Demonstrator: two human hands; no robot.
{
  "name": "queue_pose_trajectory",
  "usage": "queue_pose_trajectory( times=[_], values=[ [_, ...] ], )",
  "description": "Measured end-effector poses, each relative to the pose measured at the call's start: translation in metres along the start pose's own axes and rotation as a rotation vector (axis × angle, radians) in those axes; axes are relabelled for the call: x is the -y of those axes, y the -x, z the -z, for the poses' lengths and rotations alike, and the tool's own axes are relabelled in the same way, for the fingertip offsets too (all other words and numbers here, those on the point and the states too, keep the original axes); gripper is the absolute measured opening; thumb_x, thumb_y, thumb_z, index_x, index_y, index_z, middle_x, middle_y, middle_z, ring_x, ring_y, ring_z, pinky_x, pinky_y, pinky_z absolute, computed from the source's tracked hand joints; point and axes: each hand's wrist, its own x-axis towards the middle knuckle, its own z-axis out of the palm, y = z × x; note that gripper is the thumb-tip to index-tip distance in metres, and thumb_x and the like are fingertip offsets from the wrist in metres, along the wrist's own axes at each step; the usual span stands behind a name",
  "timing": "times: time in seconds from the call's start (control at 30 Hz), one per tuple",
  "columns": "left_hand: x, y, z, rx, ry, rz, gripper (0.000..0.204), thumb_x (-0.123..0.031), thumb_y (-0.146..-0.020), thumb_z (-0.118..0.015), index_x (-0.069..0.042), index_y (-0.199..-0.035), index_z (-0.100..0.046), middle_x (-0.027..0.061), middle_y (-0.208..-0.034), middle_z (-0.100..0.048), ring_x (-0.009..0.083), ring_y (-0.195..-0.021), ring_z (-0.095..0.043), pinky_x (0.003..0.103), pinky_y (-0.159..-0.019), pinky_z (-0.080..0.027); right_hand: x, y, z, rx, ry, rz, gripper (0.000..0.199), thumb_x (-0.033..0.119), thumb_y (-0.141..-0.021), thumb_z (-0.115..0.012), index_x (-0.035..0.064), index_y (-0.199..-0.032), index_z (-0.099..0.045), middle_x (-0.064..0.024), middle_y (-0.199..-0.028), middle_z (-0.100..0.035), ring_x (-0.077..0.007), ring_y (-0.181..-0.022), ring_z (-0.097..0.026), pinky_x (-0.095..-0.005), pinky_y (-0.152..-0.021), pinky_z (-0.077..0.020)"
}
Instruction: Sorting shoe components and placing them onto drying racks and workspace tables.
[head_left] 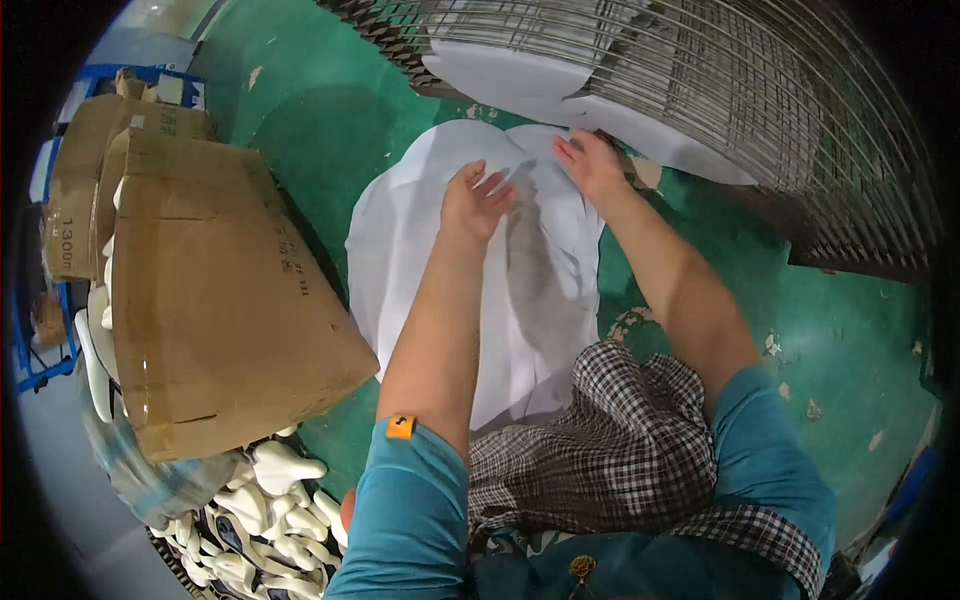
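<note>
Presently | left hand (pixel 478 205), right hand (pixel 596 170): grips wide, empty | sheet (pixel 420 225) might snag | cause: rack (pixel 790 120) close by

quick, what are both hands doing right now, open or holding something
Left hand: open, holding nothing visible, over the white sheet.
Right hand: open, holding nothing visible, near the sheet's far right edge.

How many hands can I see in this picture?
2. The left hand is over the upper part of the white sheeting; the right hand is farther right, by the sheeting's upper right edge. I see no others.
</note>
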Motion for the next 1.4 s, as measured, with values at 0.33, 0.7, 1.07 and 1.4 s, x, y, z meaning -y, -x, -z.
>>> queue_pose_trajectory(
  times=[0.33, 0.7, 1.07, 1.4],
  values=[
    [0.033, -0.045, -0.052, 0.129, 0.372, 0.297, 0.08, -0.061, -0.075, -0.042, 0.0, -0.125, -0.024, 0.0155, -0.109, -0.044, 0.0258, -0.08, -0.045, 0.039, -0.073, -0.041, 0.007, 0.031, -0.03, 0.131, 0.135, -0.141, 0.009, 0.01, -0.076, -0.058, 0.0032, -0.075, -0.052, -0.0075, -0.067, -0.053, -0.0212, -0.064, -0.055, -0.0313, -0.06, -0.0468],
    [-0.032, -0.044, -0.074, 0.062, 0.352, -0.106, 0.027, -0.003, -0.076, -0.053, 0.003, -0.102, -0.045, 0.0163, -0.102, -0.048, 0.0303, -0.092, -0.05, 0.044, -0.085, -0.041, 0.015, 0.071, -0.007, 0.411, 0.121, -0.124, 0.029, 0.029, -0.076, -0.062, 0.0102, -0.096, -0.05, -0.0117, -0.1, -0.053, -0.0272, -0.091, -0.051, -0.0382, -0.079, -0.0413],
    [0.008, 0.032, 0.015, -0.061, 0.349, -0.295, 0.037, 0.0, -0.077, -0.052, 0.006, -0.112, -0.04, 0.0156, -0.109, -0.047, 0.0279, -0.098, -0.048, 0.043, -0.086, -0.04, 0.039, 0.059, 0.041, 0.265, -0.031, 0.139, 0.029, 0.017, -0.081, -0.055, 0.0031, -0.104, -0.044, -0.0114, -0.103, -0.05, -0.0217, -0.089, -0.049, -0.0325, -0.075, -0.0454],
    [0.074, 0.201, 0.181, -0.506, 0.192, -0.191, 0.04, 0.002, -0.077, -0.051, 0.008, -0.115, -0.038, 0.0172, -0.11, -0.048, 0.028, -0.1, -0.049, 0.04, -0.086, -0.042, -0.026, 0.139, 0.109, 0.204, 0.068, -0.283, 0.027, 0.012, -0.081, -0.047, 0.0031, -0.107, -0.049, -0.007, -0.103, -0.055, -0.0188, -0.092, -0.052, -0.0321, -0.079, -0.0413]
  ],
)
